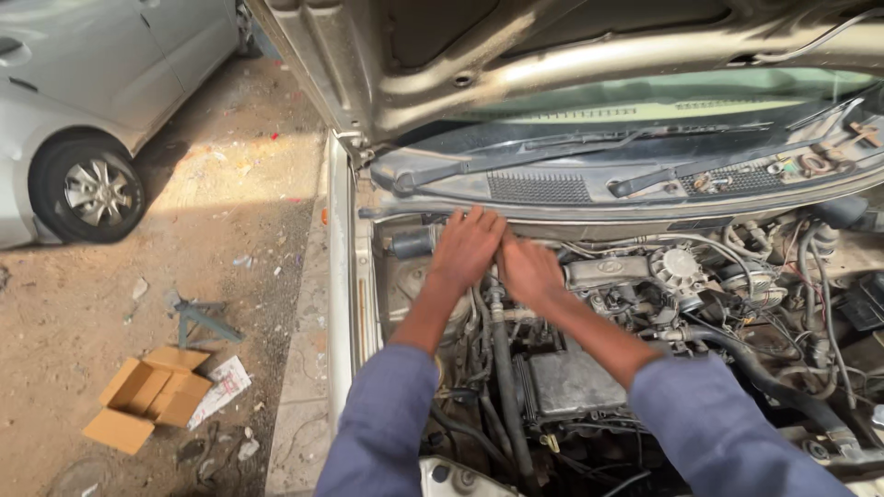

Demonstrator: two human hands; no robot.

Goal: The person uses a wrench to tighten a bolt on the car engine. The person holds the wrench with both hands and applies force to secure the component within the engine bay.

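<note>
Both hands at rear of engine bay [589, 368], frame centre, under raised hood [552, 55]. Left hand [467, 247] fingers spread flat; right hand [528, 270] curled, grip unclear. Work by feel, steady wrists, avoid hoses [737, 354]

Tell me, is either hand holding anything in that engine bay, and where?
It cannot be told. The left hand and right hand press together at the rear of the engine bay beneath the open hood, their fingers hidden behind them.
</note>
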